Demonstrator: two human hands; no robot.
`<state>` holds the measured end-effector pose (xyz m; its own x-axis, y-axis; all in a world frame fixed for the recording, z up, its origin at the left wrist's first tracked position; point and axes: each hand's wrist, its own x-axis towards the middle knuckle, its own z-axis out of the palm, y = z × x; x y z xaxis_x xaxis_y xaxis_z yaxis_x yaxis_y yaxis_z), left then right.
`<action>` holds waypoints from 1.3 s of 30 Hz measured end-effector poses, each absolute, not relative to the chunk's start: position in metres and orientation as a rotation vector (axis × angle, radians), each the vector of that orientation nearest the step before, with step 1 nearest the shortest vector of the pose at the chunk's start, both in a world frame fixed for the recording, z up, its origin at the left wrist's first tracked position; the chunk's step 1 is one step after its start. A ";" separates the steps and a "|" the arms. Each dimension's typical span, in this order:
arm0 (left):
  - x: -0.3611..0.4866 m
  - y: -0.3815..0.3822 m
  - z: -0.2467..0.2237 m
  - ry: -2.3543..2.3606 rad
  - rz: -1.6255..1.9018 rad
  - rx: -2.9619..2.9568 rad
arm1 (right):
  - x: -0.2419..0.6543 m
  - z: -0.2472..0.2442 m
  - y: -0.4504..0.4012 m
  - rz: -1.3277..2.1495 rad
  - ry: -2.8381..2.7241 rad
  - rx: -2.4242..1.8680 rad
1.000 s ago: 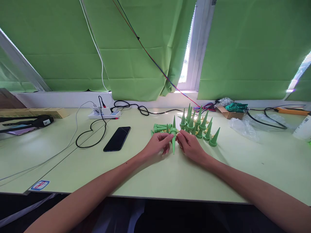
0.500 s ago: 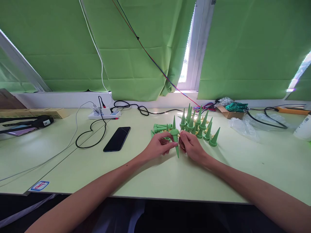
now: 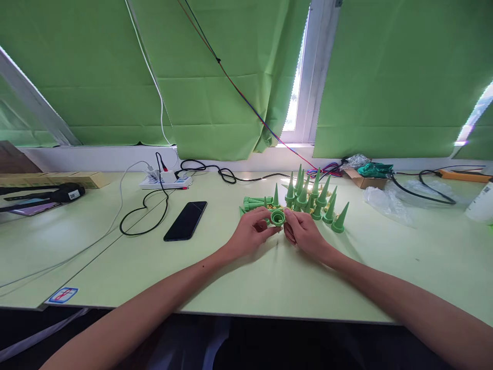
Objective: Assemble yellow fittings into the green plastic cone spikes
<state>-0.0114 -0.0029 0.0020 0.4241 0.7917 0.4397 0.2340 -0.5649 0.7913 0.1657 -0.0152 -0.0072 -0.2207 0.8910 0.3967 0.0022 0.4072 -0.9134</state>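
My left hand (image 3: 254,228) pinches a green plastic spike (image 3: 278,218) between thumb and fingers, above the table. Its round hollow end faces me, so the pointed shaft is hidden behind. Close against the right side of that rim is my right hand (image 3: 306,232), its fingers closed together; what they hold is too small to make out. Beyond my hands several green spikes (image 3: 302,195) stand point up in a cluster, one standing apart at the right (image 3: 340,218). More green ribbed pieces (image 3: 257,203) lie on their sides behind my left hand, with small yellowish parts among them.
A black phone (image 3: 185,221) lies left on the table (image 3: 239,288). Behind it are a white power strip (image 3: 165,180) and looping black cables (image 3: 227,174). At the right are a small cardboard box (image 3: 364,180), clear plastic bags (image 3: 385,203) and a white bottle (image 3: 481,203).
The spike in my left hand has tipped from upright, its point hanging down, to having its hollow end toward me. My right hand has barely moved and stays beside it.
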 end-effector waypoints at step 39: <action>-0.018 -0.001 0.011 0.698 0.757 1.581 | 0.172 -0.009 -0.015 0.688 -1.902 -0.810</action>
